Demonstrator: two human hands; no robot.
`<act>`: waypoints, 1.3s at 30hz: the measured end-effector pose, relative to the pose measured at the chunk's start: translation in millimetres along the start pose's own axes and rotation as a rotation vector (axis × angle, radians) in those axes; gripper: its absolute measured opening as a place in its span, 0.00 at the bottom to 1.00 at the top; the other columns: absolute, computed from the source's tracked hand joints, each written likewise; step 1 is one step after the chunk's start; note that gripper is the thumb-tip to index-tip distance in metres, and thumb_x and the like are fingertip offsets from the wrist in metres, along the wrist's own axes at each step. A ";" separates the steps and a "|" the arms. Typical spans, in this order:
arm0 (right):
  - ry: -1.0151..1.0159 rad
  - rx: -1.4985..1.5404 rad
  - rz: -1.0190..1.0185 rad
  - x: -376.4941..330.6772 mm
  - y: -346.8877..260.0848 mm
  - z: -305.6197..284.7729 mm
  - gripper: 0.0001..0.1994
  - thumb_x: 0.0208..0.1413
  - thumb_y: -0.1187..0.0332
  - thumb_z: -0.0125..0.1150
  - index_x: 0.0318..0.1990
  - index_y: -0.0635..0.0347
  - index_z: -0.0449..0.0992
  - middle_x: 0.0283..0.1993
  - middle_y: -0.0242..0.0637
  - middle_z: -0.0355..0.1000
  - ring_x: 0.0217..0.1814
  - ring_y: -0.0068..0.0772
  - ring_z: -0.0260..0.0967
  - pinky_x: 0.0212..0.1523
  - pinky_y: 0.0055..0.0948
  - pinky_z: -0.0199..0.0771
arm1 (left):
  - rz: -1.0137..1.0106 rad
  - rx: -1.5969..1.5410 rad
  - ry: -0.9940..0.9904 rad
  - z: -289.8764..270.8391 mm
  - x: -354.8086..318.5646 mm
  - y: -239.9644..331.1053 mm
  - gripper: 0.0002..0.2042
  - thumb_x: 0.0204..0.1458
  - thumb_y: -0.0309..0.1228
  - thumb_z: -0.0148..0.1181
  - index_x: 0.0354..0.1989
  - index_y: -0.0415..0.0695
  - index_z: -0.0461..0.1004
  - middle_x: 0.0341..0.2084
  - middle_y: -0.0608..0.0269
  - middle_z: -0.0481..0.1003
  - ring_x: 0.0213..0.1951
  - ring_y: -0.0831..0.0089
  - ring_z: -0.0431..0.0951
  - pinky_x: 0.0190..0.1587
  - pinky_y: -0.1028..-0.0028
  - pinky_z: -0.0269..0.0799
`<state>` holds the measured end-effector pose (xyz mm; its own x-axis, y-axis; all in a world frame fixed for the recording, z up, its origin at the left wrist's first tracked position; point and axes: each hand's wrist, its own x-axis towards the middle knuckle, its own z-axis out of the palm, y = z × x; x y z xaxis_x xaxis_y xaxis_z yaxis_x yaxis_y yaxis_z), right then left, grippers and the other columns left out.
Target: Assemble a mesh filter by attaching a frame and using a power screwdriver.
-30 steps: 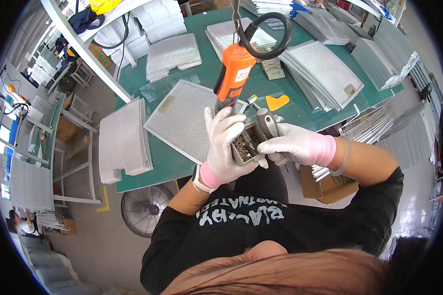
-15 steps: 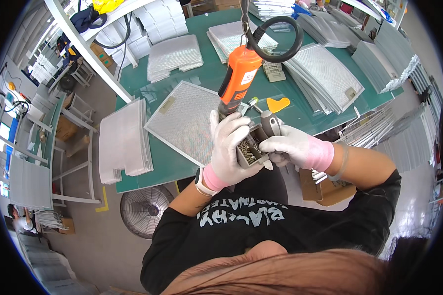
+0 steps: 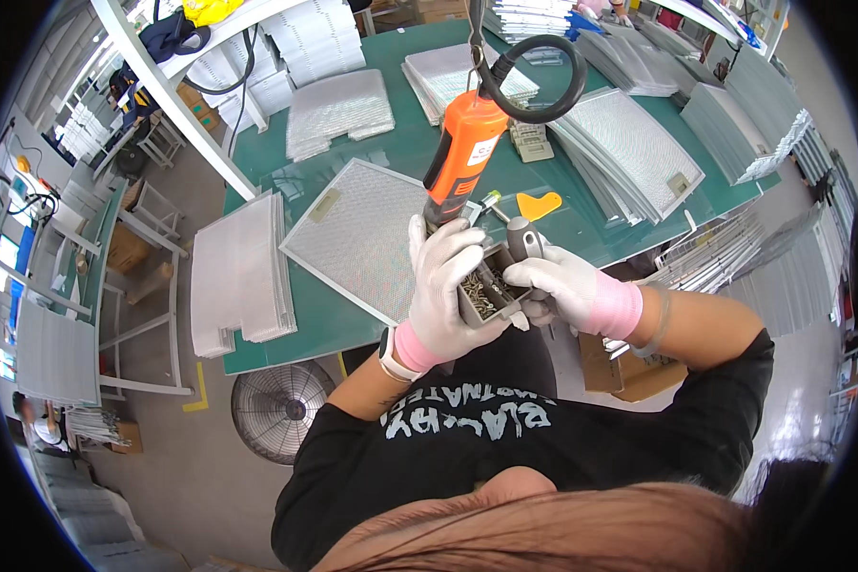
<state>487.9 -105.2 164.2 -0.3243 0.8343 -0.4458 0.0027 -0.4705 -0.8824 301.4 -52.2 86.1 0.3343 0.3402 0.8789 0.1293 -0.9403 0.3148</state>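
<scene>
My left hand (image 3: 441,291), in a white glove with a pink cuff, is closed around a small grey box (image 3: 501,314). Loose brass-coloured screws (image 3: 479,297) lie inside it, along with a dark, rod-like part. Close behind the left fingers hangs an orange electric screwdriver (image 3: 465,157), its lower end hidden by them. My gloved right hand (image 3: 564,286) is closed at the box's right side, thumb and forefinger over the rim. A grey handle (image 3: 522,238), like that of a hand screwdriver, stands up beside those fingers. Whatever the right fingertips pinch is hidden.
On the green table (image 3: 257,355) lies a mesh filter panel (image 3: 357,234), with stacked panels (image 3: 238,272) at left and more panels (image 3: 629,153) at right. A yellow scraper (image 3: 540,205) and a calculator-like device (image 3: 531,143) lie behind my hands. A floor fan (image 3: 281,412) stands below.
My right hand has shifted slightly to the left at the box, and the grey handle has moved a little with it. My left hand keeps its hold on the box.
</scene>
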 end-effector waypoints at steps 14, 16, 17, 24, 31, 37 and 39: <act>-0.060 -0.147 -0.067 -10.1 -8.2 8.9 0.12 0.60 0.60 0.57 0.35 0.60 0.72 0.26 0.29 0.69 0.23 0.14 0.56 0.23 0.18 0.56 | -0.025 -0.091 -0.042 -1.5 -5.2 -8.9 0.44 0.36 0.44 0.76 0.61 0.44 0.57 0.55 0.48 0.65 0.61 0.45 0.64 0.67 0.39 0.40; -0.003 -0.119 -0.093 -10.9 -4.5 11.6 0.11 0.59 0.61 0.58 0.34 0.60 0.72 0.27 0.30 0.70 0.22 0.15 0.57 0.23 0.18 0.57 | 0.038 -0.070 -0.023 0.3 -6.3 -8.7 0.45 0.36 0.45 0.77 0.61 0.44 0.57 0.56 0.47 0.65 0.61 0.45 0.64 0.68 0.41 0.40; -0.005 -0.122 -0.077 -6.8 -6.6 7.6 0.10 0.59 0.62 0.59 0.35 0.60 0.73 0.27 0.30 0.70 0.22 0.16 0.57 0.23 0.19 0.57 | 0.022 -0.089 -0.017 3.8 -5.7 -11.9 0.45 0.36 0.46 0.77 0.61 0.44 0.57 0.56 0.47 0.65 0.61 0.44 0.64 0.68 0.41 0.39; -0.022 -0.126 -0.036 -2.9 -0.8 4.4 0.07 0.55 0.69 0.59 0.35 0.62 0.72 0.24 0.32 0.69 0.21 0.16 0.57 0.22 0.19 0.56 | -0.017 -0.108 0.004 12.0 -7.1 -1.9 0.38 0.34 0.36 0.77 0.54 0.44 0.60 0.53 0.49 0.66 0.60 0.41 0.63 0.64 0.35 0.38; 0.011 -0.140 -0.020 11.0 6.7 -1.7 0.07 0.50 0.72 0.62 0.35 0.62 0.72 0.23 0.31 0.68 0.21 0.15 0.59 0.21 0.19 0.57 | 0.029 -0.042 0.021 15.7 -7.4 -2.9 0.40 0.35 0.39 0.77 0.56 0.43 0.59 0.54 0.48 0.66 0.60 0.41 0.63 0.65 0.37 0.38; -0.111 -0.022 0.019 11.6 2.0 -7.2 0.07 0.54 0.70 0.61 0.36 0.62 0.72 0.24 0.30 0.68 0.20 0.14 0.55 0.20 0.19 0.53 | 0.005 -0.032 0.004 12.8 -14.2 -11.5 0.43 0.35 0.42 0.78 0.58 0.41 0.58 0.55 0.46 0.65 0.61 0.41 0.63 0.67 0.39 0.39; -0.126 -0.033 0.007 11.0 0.7 -8.7 0.07 0.55 0.67 0.60 0.36 0.61 0.72 0.22 0.27 0.65 0.19 0.14 0.51 0.19 0.18 0.50 | -0.014 -0.003 -0.012 11.3 -14.9 -13.7 0.43 0.35 0.41 0.78 0.58 0.41 0.58 0.55 0.46 0.65 0.61 0.42 0.63 0.67 0.39 0.39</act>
<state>492.5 -93.8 157.4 -0.4401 0.7875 -0.4314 0.0361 -0.4645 -0.8848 305.3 -44.2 64.6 0.3435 0.3538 0.8699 0.1314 -0.9353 0.3285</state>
